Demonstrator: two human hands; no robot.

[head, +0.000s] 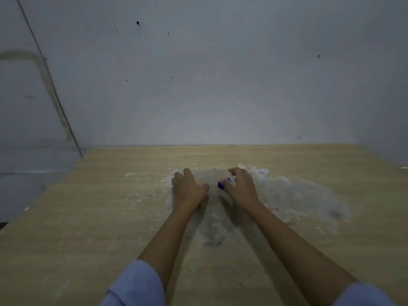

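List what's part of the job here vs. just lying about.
In use:
left hand, flat on the patch
right hand, fingers curled
purple piece at its thumb, grip unclear
whitish crumbly patch

Lying about:
loose flakes on the table
dark rod, far left

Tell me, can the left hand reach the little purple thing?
Probably yes. The purple thing lies on the white powder between the hands, beside the thumb of the right hand. Only a short stretch of powder separates it from the left hand, with nothing in the way.
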